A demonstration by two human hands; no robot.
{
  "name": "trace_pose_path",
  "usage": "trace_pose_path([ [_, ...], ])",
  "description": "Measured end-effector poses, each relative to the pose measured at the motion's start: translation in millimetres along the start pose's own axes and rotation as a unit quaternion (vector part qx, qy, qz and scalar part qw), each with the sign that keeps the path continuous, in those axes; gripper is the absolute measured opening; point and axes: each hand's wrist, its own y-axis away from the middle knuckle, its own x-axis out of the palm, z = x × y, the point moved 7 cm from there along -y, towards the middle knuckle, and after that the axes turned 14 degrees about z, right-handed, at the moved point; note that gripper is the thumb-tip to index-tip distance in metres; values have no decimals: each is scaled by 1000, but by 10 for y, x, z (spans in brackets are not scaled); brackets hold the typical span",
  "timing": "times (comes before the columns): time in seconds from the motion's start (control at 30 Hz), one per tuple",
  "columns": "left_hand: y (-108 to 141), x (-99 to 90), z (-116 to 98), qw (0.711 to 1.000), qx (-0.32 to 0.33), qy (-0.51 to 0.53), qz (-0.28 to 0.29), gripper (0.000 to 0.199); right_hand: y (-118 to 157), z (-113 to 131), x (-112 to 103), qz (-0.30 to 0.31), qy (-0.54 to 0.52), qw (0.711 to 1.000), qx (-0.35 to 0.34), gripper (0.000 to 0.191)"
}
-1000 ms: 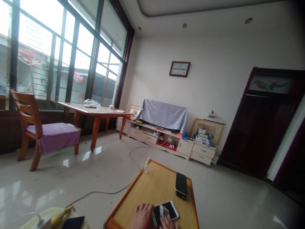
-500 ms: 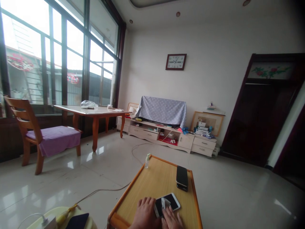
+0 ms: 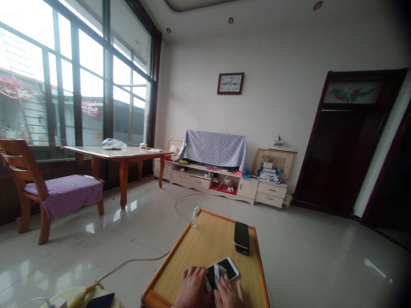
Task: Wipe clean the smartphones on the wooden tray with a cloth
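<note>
A white-framed smartphone (image 3: 233,267) with a dark screen lies flat on a small wooden table (image 3: 205,239). My left hand (image 3: 194,285) rests at its left edge, fingers curled and holding it against the tabletop. Under the fingertips of my right hand (image 3: 227,292) is a crumpled whitish wipe (image 3: 219,270), pressed on the phone's screen. Beyond the phone, to the right, lies a black phone-shaped item (image 3: 241,233) on top of another dark one. A small clear pump bottle (image 3: 195,218) stands upright at the table's far left corner.
At lower left, a pale round stool-like surface (image 3: 61,295) holds a dark flat device (image 3: 100,300) and a white plug. A cable (image 3: 135,259) crosses the floor. Farther off are a chair (image 3: 64,192), a dining table (image 3: 128,153) and a low cabinet (image 3: 192,179).
The view has turned slightly to the right, so the room sits farther left. Both hands stay at the phone, with the wipe still under my right fingers.
</note>
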Motion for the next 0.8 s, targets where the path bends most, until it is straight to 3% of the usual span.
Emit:
trace_pose_path([
  [0.17,-31,22,26,1000,-7,-3,-16,47,-264,29,-223,111,-75,991,-29,46],
  [0.27,-54,37,46,1000,-16,-8,-13,44,-416,51,-329,116,-83,990,-17,50],
  [0.37,-68,52,36,1000,-12,-12,-4,44,-485,75,-301,127,-88,988,-8,54],
  [0.6,-18,0,-50,999,2,-5,-44,57,-289,148,-285,157,-96,982,36,58],
  [0.8,-4,3,-65,999,-8,-17,-48,43,-108,251,-431,148,-105,982,45,56],
])
